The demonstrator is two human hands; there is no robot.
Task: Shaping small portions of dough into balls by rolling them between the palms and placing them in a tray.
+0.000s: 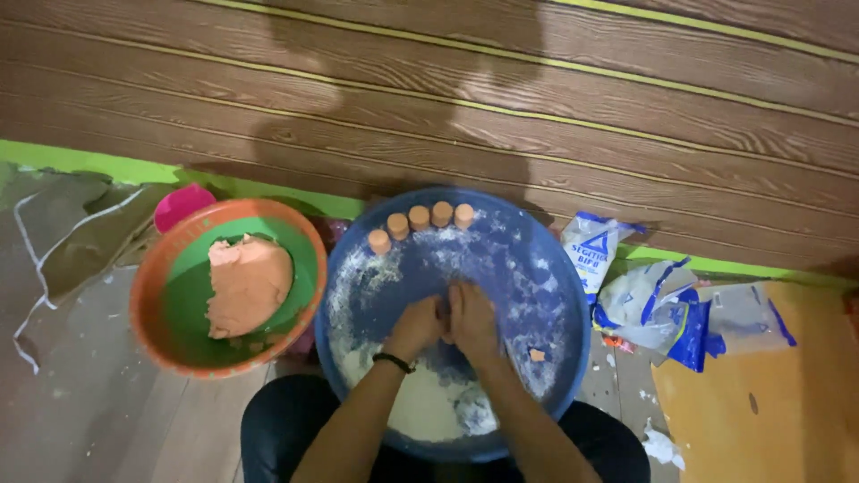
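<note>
Four small orange dough pieces [420, 219] stand in a row on the far rim of a floured blue tray [555, 268], beyond the hands. The left hand [417, 327] and right hand [472, 322] press together over the tray's middle, curled shut, apparently around dough that stays hidden. Left of the hands, a large dough lump [248, 283] waits unshaped in a green bowl [309, 259], so most work seemingly remains

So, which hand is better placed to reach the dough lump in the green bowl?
Probably the left hand: the green bowl with the dough lump sits on that side. The right hand, pressed against the left over the blue tray, would have to cross the body.
</note>
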